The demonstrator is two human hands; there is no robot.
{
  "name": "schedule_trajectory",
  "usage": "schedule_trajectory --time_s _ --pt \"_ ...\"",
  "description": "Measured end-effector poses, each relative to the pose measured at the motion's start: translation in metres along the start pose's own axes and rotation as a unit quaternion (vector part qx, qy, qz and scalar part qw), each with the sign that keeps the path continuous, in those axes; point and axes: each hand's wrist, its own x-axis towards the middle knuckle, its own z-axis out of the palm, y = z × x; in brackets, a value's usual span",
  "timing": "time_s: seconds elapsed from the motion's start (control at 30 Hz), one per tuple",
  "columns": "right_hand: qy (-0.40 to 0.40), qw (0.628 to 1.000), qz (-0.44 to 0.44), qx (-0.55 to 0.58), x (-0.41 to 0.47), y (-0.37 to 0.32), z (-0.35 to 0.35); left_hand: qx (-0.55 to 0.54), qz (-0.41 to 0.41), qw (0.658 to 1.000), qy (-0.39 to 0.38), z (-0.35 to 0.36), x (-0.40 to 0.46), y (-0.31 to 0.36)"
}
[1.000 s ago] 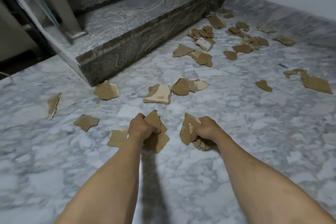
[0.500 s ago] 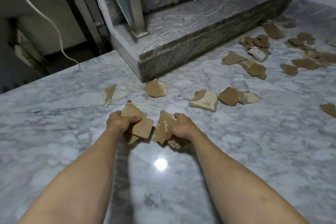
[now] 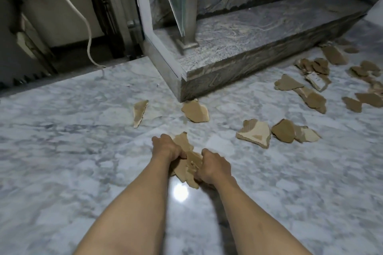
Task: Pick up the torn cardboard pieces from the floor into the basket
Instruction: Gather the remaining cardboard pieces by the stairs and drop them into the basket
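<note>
My left hand (image 3: 166,148) grips several torn brown cardboard pieces (image 3: 182,141), and my right hand (image 3: 214,166) grips another bunch (image 3: 189,168). The two bunches touch between my hands, above the marble floor. More torn pieces lie on the floor: a narrow one (image 3: 139,112), one by the step's corner (image 3: 195,111), a pale-faced one (image 3: 254,133) and a brown one (image 3: 284,131) to the right. Several more are scattered at the far right (image 3: 310,80). No basket is in view.
A dark stone step (image 3: 238,47) with a metal post and glass panel (image 3: 187,27) rises ahead. A white cable (image 3: 87,27) hangs down at the left beside a dark recess. The marble floor (image 3: 62,151) has a bright light reflection near my wrists.
My hands have come together, so the two bunches of cardboard now touch. The view has swung left, shifting the scattered pieces toward the right edge.
</note>
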Motion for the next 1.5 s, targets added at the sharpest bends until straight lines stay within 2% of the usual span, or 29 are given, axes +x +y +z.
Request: schedule_trajectory --time_s 0.23,0.5,0.6,0.73,0.87,0.97,1.1,1.2,1.27,1.33,1.4,1.5 --pt "-0.042 0.997 0.064 0.027 -0.006 0.004 -0.019 -0.024 -0.004 0.999 -0.023 0.005 -0.004 0.006" --pt "0.018 0.992 0.074 0.099 0.041 0.029 -0.058 0.01 -0.006 1.0 -0.014 0.006 0.012 0.017" --pt "0.039 0.991 0.064 0.11 0.055 0.03 -0.064 0.073 -0.004 0.997 0.024 0.016 0.012 0.019" --pt "0.05 0.989 0.047 0.128 0.068 0.023 -0.071 0.141 0.027 0.981 0.129 0.029 0.003 0.031" --pt "0.048 0.989 0.031 0.137 0.083 0.009 -0.083 0.137 0.01 0.982 0.13 0.026 0.002 0.035" --pt "0.049 0.989 0.012 0.14 0.095 -0.002 -0.094 0.075 -0.034 0.994 0.079 0.013 0.007 0.028" --pt "0.046 0.985 -0.013 0.163 0.113 -0.012 -0.102 -0.086 -0.097 0.992 0.003 -0.01 0.01 0.014" --pt "0.036 0.979 -0.021 0.199 0.127 -0.019 -0.103 -0.292 -0.138 0.941 -0.098 -0.035 0.017 0.002" --pt "0.033 0.978 -0.028 0.205 0.134 -0.025 -0.104 -0.371 -0.146 0.91 -0.114 -0.055 0.029 -0.007" --pt "0.021 0.982 -0.035 0.182 0.143 -0.033 -0.103 -0.399 -0.153 0.899 -0.095 -0.075 0.044 -0.011" --pt "-0.001 0.988 -0.033 0.149 0.151 -0.042 -0.098 -0.397 -0.149 0.902 -0.077 -0.091 0.058 -0.01" --pt "-0.016 0.994 -0.015 0.103 0.162 -0.05 -0.083 -0.339 -0.138 0.93 -0.033 -0.103 0.081 -0.004"
